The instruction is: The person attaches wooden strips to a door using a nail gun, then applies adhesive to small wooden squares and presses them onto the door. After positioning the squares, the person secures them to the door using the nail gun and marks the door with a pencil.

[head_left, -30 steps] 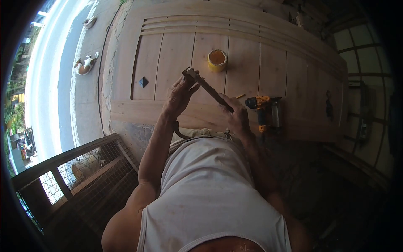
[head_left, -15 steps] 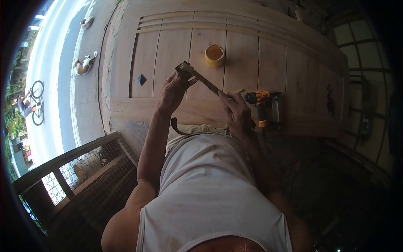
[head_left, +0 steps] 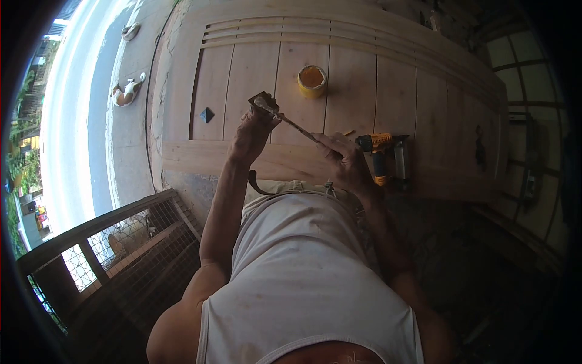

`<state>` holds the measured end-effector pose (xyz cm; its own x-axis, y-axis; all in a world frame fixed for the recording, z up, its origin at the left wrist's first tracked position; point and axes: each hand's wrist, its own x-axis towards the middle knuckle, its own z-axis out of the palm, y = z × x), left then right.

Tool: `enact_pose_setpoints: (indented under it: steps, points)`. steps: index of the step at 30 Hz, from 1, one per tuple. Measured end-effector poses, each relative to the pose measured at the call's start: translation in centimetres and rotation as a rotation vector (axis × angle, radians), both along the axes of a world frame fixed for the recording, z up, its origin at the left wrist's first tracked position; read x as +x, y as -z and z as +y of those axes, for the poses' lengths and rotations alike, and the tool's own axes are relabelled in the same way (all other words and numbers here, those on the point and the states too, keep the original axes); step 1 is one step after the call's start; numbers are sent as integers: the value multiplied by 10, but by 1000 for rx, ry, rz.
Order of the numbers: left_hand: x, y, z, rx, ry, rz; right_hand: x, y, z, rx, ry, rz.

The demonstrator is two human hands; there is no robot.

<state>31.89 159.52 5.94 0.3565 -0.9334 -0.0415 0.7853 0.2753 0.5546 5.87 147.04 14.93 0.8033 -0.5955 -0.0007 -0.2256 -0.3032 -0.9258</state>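
My left hand (head_left: pixel 253 136) is closed around a small dark square plate (head_left: pixel 259 99) that carries pale paste. In my right hand (head_left: pixel 345 159) is a long thin flat tool (head_left: pixel 296 126), pointing up and left, its paste-smeared tip lying over the plate. Both hands are above the near edge of a large panelled wooden door (head_left: pixel 351 79) lying flat. Beyond them a yellow tub (head_left: pixel 311 84) of orange-brown paste stands on the door. Right of my right hand lies a yellow and black power nailer (head_left: pixel 381 145).
A small dark blue pyramid-shaped piece (head_left: pixel 207 114) sits on the door at the left. A wood and wire-mesh frame (head_left: pixel 115 242) stands by my left arm. Outside, two dogs lie beside the road, the nearer one a brown and white dog (head_left: pixel 126 93).
The long tool has turned and thinned in view, with its tip still at the plate. My right hand has rolled slightly and moved right. The cyclist on the road is gone from view.
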Motion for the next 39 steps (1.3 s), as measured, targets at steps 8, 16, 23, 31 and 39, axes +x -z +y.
enact_pose_setpoints:
  steps: [8, 16, 23, 31, 39]
  points:
    - [3, 0, 4, 13, -20, -29, -1, 0, -3, 177, 38, 46]
    - [10, -6, 6, 64, 10, -115, 12, 17, 3, -66, 94, 8]
    - [10, 3, 12, -25, 13, -52, 19, 13, 0, -532, 186, 1]
    - [7, -6, 11, 30, -9, -74, 20, 16, 8, -472, 112, 0]
    - [4, -2, 10, -28, 36, -51, 22, 17, 2, -382, 152, 5]
